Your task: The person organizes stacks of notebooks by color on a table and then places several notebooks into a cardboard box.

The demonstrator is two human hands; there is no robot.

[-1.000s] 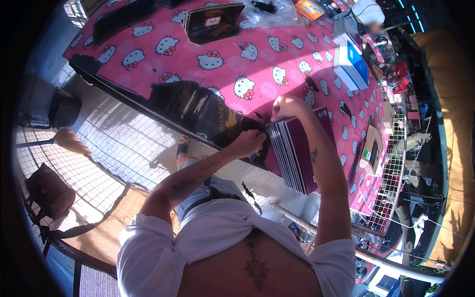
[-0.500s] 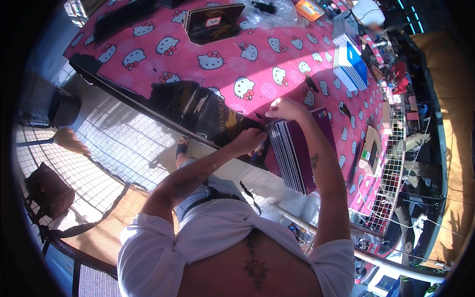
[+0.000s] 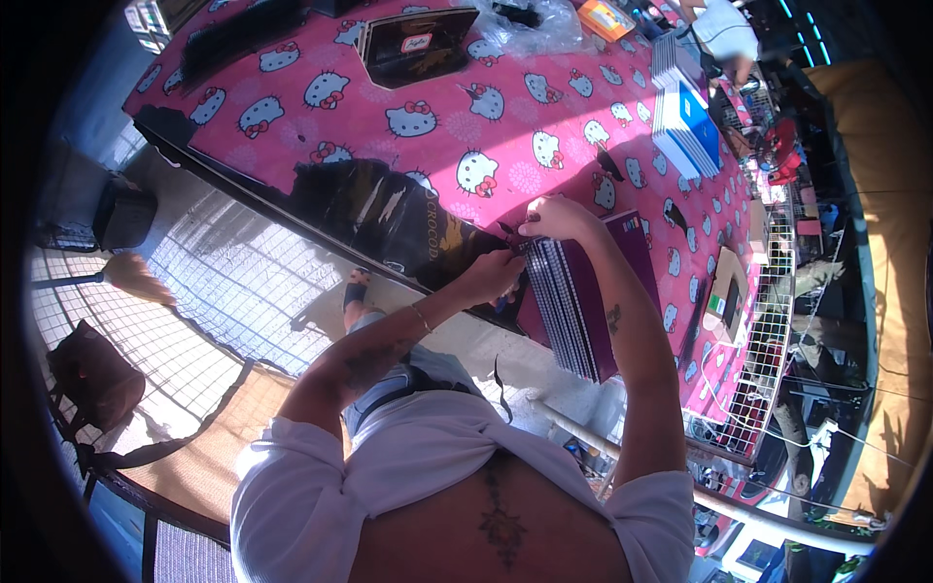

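Observation:
A stack of purple spiral-bound notebooks (image 3: 637,255) lies at the table's near edge, its silvery coil bindings turned toward my left. My right hand (image 3: 562,219) is bent over the far end of the stack, fingers pinched at the corner of the top notebook's binding. Close beside it, my left hand (image 3: 492,276) is closed at the edge of the coils. A bit of blue, perhaps a tool's handle, pokes out under its fingers; the rest is hidden in the fist. Small dark pieces lie near the right fingertips.
The table has a pink cartoon-cat cover (image 3: 525,136), torn over black board (image 3: 374,209) at the near edge. Farther off stand a dark box (image 3: 418,44), clear plastic (image 3: 544,34) and blue-white books (image 3: 688,131). A cardboard box (image 3: 727,296) sits right. A broom (image 3: 136,277) is left. Another person (image 3: 727,34) is beyond.
Both hands stay at the notebook's binding corner, with only slight shifts of the fingers. The person at the far right has moved further into view.

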